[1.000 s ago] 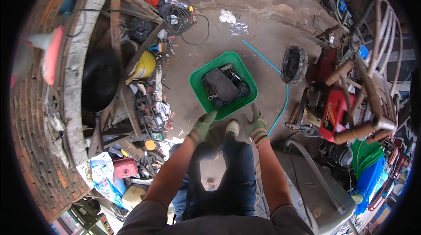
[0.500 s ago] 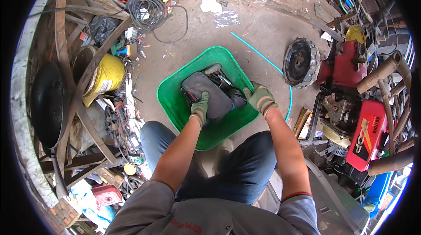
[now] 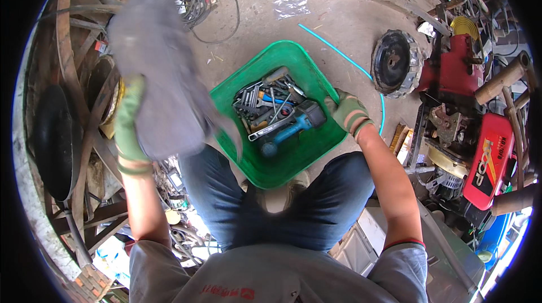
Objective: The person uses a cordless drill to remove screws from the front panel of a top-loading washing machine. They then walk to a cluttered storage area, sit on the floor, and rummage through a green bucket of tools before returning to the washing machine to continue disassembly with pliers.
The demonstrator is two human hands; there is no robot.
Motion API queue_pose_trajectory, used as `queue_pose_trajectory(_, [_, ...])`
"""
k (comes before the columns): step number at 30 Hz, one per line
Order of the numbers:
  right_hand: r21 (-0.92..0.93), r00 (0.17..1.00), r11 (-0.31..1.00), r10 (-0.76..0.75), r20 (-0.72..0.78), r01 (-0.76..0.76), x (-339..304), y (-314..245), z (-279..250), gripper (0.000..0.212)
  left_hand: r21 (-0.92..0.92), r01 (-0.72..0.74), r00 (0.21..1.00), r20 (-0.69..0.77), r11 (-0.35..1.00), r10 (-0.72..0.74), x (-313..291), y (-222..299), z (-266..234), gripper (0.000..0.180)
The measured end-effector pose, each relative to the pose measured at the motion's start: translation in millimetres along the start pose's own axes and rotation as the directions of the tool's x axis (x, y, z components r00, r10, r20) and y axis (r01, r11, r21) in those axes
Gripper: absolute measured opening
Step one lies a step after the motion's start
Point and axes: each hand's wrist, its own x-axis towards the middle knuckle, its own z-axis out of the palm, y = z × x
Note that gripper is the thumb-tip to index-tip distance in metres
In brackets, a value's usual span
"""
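A grey fabric bag [image 3: 169, 77], blurred by motion, hangs in my gloved left hand [image 3: 132, 125], up and to the left of a green plastic tub [image 3: 226, 97]. My fingers are closed around the bag's left side. On the tub's right rim, my gloved right hand [image 3: 347, 112] grips the edge. Inside the tub lie a blue cordless power tool [image 3: 293, 131] with a black battery end, a shiny long wrench [image 3: 272, 129] and several sockets and hand tools [image 3: 251, 97] heaped together.
At the right stand a ribbed black wheel [image 3: 392, 61] and a red engine-like machine [image 3: 451, 74]. A turquoise hose [image 3: 339, 53] runs over the concrete floor. Coiled black cable [image 3: 197, 6] lies at the upper left. A black pan [image 3: 55, 142] and wooden bars [image 3: 65, 49] fill the left side.
My left hand has lifted the grey bag out of the tub and swung it up to the left, uncovering the tools. My right hand stays on the rim.
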Motion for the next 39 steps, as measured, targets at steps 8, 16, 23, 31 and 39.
queue_pose_trajectory(8, [-0.049, 0.998, 0.997, 0.059, 0.011, -0.059, 1.0, -18.1, -3.3, 0.034, 0.523, 0.086, 0.946, -0.310, 0.848, 0.096, 137.5, -67.5, -241.3, 0.041])
queue_pose_trajectory(16, [-0.120, 0.986, 0.978, 0.167, -0.024, -0.168, -12.4, -12.1, -9.7, 0.033, 0.368, 0.318, 0.947, -0.174, 0.874, -0.272, 188.2, -274.2, -324.7, 0.056])
queue_pose_trajectory(23, [-0.705, 0.849, 0.709, -0.358, -0.390, -0.025, -6.2, 15.1, 18.1, 0.044, 0.885, 0.204, 0.928, -0.311, 0.418, 0.205, 198.1, -207.4, -216.9, 0.062])
queue_pose_trajectory(31, [-0.448, 0.891, 0.871, 0.025, 0.454, 0.203, 92.9, -77.3, 135.0, 0.039, 0.975, -0.221, 0.974, 0.219, 0.022, 0.053, 128.1, -122.7, -31.1, 0.063])
queue_pose_trajectory(39, [-0.328, 0.864, 0.938, 0.253, 0.436, -0.110, 162.0, -25.1, 234.7, 0.078, 0.987, -0.159, 0.969, 0.149, 0.036, 0.198, 121.2, -137.4, -32.2, 0.060])
